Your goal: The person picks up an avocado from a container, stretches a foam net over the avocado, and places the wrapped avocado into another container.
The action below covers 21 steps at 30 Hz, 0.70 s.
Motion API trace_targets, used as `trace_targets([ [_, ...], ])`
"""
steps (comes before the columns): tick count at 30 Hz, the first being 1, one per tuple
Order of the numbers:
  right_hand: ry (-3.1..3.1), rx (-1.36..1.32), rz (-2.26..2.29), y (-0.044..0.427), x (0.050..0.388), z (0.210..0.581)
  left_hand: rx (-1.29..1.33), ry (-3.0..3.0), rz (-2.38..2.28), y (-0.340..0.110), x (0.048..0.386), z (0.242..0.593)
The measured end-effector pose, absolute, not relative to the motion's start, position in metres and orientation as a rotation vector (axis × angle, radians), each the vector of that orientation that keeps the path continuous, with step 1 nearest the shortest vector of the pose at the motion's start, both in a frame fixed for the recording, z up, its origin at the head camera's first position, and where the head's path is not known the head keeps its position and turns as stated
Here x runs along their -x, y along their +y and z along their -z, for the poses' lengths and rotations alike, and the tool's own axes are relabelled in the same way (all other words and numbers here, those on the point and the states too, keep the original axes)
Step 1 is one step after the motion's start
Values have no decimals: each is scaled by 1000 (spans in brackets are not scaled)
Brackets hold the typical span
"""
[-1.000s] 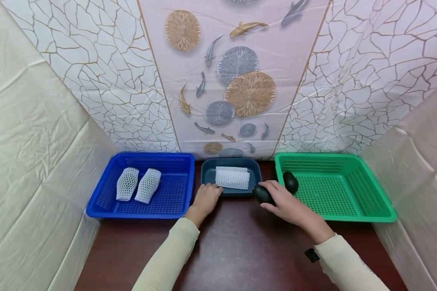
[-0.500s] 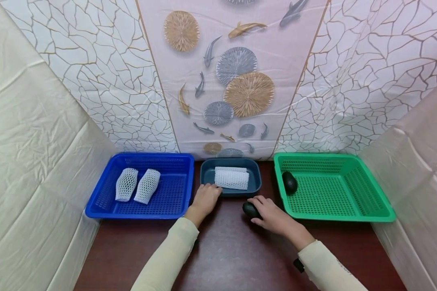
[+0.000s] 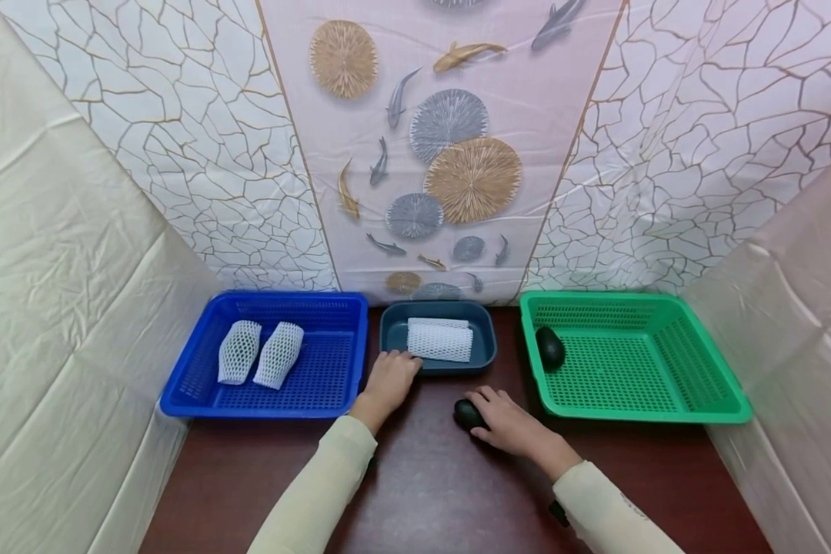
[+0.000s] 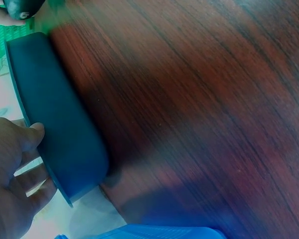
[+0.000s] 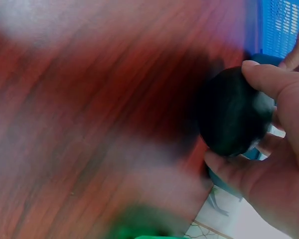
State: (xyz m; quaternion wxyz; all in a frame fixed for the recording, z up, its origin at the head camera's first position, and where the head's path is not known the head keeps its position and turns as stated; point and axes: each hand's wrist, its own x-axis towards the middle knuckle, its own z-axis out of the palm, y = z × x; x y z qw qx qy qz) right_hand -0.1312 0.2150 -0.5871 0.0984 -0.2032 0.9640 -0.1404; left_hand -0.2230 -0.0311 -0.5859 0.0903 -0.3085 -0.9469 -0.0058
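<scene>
My right hand (image 3: 512,427) grips a dark avocado (image 3: 469,415), low over the brown table in front of the small teal tray. In the right wrist view, thumb and fingers curl round the avocado (image 5: 234,112). My left hand (image 3: 391,378) pinches the near rim of the teal tray (image 3: 486,362), close to its left corner. The left wrist view has the thumb on the tray's (image 4: 65,114) outer side, fingers beyond the rim. White foam net sleeves (image 3: 439,342) lie flat in the tray. A second avocado (image 3: 550,348) sits at the left of the green basket (image 3: 654,417).
A blue basket (image 3: 263,412) on the left holds two net-wrapped items (image 3: 239,354). Both baskets and the tray stand on the brown table (image 3: 429,477), against a patterned cloth backdrop (image 3: 415,154). Pale cloth hangs down each side.
The right hand has carried its avocado from beside the green basket's left edge toward me and leftward, down over the table. The left hand has stayed at the tray's rim.
</scene>
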Motion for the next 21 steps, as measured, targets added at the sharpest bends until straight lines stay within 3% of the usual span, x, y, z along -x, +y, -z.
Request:
trace_targets([
  [21,2819,484,497,213,130,588,910,-2813,52,-32,222,588],
])
